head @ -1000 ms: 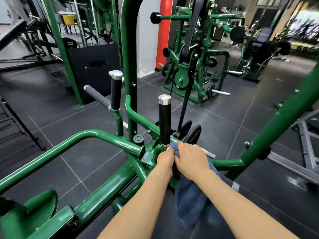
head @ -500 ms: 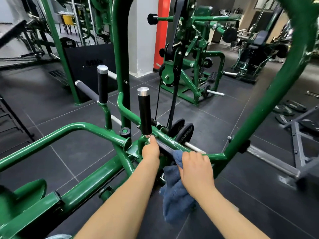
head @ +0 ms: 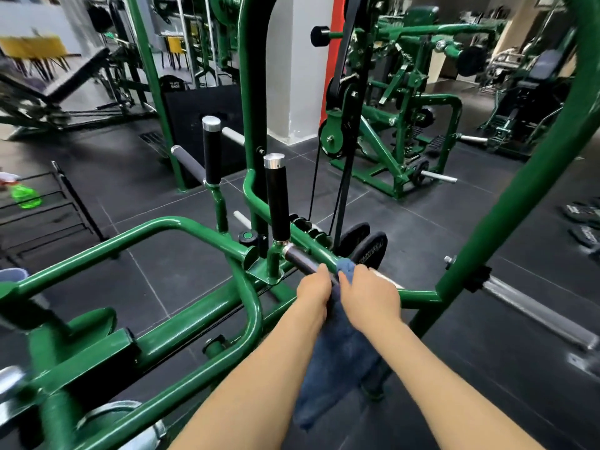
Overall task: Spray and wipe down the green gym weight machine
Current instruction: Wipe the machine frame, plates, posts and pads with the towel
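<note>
Dark rubber floor tiles (head: 181,271) spread under a hall of green equipment, and you stand over the green weight machine (head: 181,228) with both hands at its handle cluster. Your left hand (head: 313,292) curls round the near end of the short horizontal grip (head: 300,258), and your right hand (head: 373,295) bunches the blue cloth (head: 337,358) against the same bar, fingers folded over the fabric; most of the cloth hangs loose below your wrists.

That hanging tail is your main risk: it dangles close to the frame tubes beneath, and I judge it could snag on a bracket as you drag it. The weight plates (head: 373,246) sit just beyond your knuckles, so a hard push along the bar could bang your fingers into them. The spray bottle (head: 24,194) stands well apart, on the black rack (head: 65,209) at the left edge of the floor, so re-wetting means leaving the machine.

The grip's long axis runs from the upright handle (head: 276,196) at its far left end down towards you and to the right.
</note>
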Demonstrator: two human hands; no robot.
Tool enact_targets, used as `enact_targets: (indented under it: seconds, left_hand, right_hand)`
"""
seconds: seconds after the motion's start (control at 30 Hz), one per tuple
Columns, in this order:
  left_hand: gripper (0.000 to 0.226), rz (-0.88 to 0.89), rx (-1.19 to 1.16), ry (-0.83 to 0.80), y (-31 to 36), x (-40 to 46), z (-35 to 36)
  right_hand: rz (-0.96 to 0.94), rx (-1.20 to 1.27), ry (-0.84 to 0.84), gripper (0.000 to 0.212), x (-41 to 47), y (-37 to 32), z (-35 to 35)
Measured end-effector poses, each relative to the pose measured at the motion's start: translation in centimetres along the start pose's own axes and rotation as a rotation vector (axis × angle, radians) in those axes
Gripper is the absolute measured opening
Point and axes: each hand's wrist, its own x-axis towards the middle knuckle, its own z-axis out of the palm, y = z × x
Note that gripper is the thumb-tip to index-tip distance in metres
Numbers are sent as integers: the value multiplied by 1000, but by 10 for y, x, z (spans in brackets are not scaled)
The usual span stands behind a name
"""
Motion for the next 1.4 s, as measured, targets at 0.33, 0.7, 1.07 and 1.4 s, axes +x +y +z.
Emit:
enact_targets:
  seconds: [0.33,0.7,1.07,1.4]
  left_hand:
    - [63,10,124,-8,-3,-1,-4]
    - [55,46,118,11,-4,3,-3]
    - [61,47,109,7,-8,-6,1]
    - [61,42,196,17,-9,0,-4]
  right_hand:
    - [70,-135,61,22,-7,-6,4]
    - [330,636,-112,45,7,39,-2]
    - [100,-109,39,50,-36,9,4]
    - [269,593,-172,43,-5,41,-9]
